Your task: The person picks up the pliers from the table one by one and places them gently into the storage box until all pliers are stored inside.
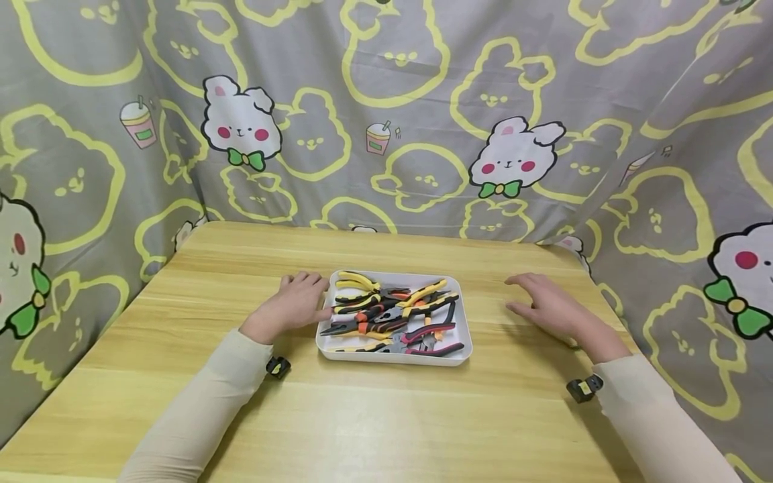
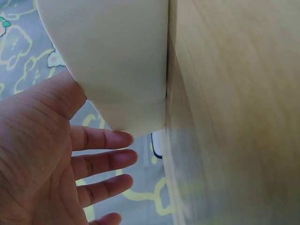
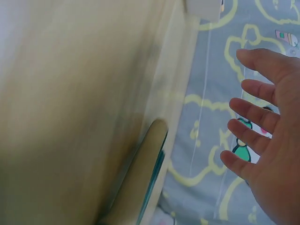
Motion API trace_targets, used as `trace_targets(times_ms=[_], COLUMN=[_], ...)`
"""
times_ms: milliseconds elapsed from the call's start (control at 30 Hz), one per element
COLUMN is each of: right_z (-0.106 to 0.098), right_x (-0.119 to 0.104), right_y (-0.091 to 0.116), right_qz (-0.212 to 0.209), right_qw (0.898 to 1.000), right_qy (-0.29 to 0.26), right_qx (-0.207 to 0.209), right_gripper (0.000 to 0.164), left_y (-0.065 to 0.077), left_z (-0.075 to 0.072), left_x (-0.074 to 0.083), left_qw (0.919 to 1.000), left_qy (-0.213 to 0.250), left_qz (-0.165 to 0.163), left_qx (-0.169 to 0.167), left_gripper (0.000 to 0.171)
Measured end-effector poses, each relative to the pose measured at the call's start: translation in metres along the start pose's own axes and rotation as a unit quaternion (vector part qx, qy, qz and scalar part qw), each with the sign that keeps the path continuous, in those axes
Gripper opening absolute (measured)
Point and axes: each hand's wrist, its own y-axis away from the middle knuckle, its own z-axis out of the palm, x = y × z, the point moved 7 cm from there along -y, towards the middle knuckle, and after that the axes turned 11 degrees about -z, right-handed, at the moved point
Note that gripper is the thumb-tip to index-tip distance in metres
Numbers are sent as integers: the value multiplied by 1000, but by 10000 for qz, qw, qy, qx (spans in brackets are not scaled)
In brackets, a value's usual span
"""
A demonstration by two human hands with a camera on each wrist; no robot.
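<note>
A white tray (image 1: 395, 359) full of several pliers lies on the wooden table. Yellow-and-black handled pliers (image 1: 425, 293) rest across others in it, and a pair with red-and-black handles (image 1: 431, 331) lies toward its front right. At the tray's left end is my left hand (image 1: 294, 300), its thumb at the rim. The left wrist view has that hand (image 2: 42, 145) with spread fingers beside the tray's wall (image 2: 117, 51). Apart from the tray, to its right, my right hand (image 1: 546, 308) hovers with nothing in it; its fingers are loosely extended in the right wrist view (image 3: 276, 122).
A beige, teal-edged thing (image 3: 140, 173) of unclear kind lies on the table near the right hand. Grey curtains (image 1: 417, 121) with rabbit prints hang behind the table (image 1: 362, 422) and along both sides.
</note>
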Motion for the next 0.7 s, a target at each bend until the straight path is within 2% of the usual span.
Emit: trace_targets(times_ms=[200,400,700], right_z=[-2,-1,2], right_x=[13,25,40], right_y=[19,41,68], right_qz=[192,410,629], right_qw=[9998,9987,9961], right_qy=[14,-112,-210], right_qx=[-62,-297,-577], right_gripper=[55,68,77], left_y=[0,1,1], left_z=[0,-2,-1], left_x=[1,2,2], left_qw=[10000,10000,10000], left_qy=[0,33,24], left_qz=[-1,29,18], left_qx=[-11,-11,-57], left_gripper=[61,62,63])
